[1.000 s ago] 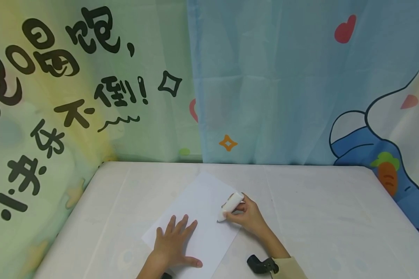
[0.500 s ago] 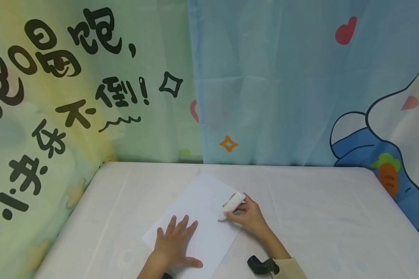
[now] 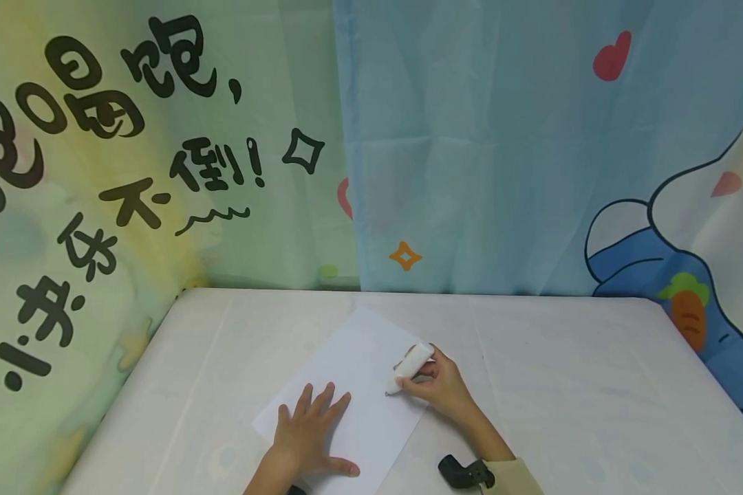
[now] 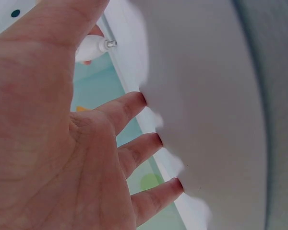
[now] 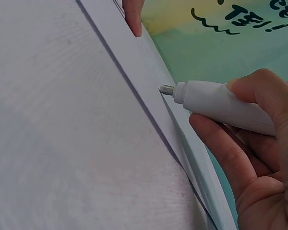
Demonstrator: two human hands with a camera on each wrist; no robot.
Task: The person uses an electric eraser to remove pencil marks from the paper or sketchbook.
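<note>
My left hand (image 3: 306, 433) lies spread on a sheet of white paper (image 3: 371, 344), fingers straight and fingertips touching it, as the left wrist view also shows. In my right hand (image 3: 441, 385) is a thick white correction pen (image 3: 411, 364), pinched between thumb and fingers. Seen from the right wrist, the pen (image 5: 221, 103) ends in a narrow metal tip (image 5: 167, 89) pointing down at the paper, at or very near its surface. Any mark under the tip is too small to tell.
The paper lies turned at an angle on a table under a white cloth (image 3: 551, 385). Printed curtains (image 3: 470, 172) hang along the table's back and left edges. A black wrist device (image 3: 461, 471) sits by the right sleeve (image 3: 510, 476).
The correction pen's tip shifted slightly right, then back left, over nearly the same spot. My left hand and the paper have stayed in place.
</note>
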